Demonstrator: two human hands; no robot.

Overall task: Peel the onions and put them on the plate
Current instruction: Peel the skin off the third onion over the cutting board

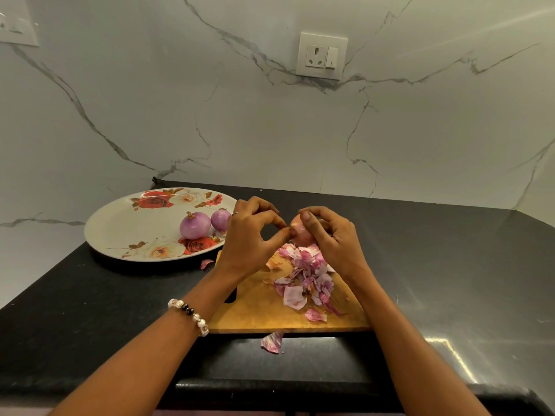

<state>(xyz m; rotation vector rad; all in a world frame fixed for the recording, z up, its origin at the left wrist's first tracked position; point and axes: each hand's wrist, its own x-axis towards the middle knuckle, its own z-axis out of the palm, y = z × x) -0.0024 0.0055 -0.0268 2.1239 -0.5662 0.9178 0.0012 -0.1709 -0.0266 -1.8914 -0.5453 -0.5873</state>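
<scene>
My right hand (330, 235) grips a pinkish onion (300, 234) above the wooden cutting board (258, 307), thumb over its top. My left hand (252, 235) pinches the onion's left end between thumb and forefinger. Two peeled purple onions, a larger one (194, 225) and a smaller one (220, 220), lie on the white floral plate (126, 226) at the left. A heap of pink onion skins (306, 277) covers the board under my hands.
The board and plate sit on a black counter (450, 265) against a marble wall. Loose skins lie on the counter by the plate (206, 263) and at the board's front edge (272, 342). A wall socket (322, 56) is above.
</scene>
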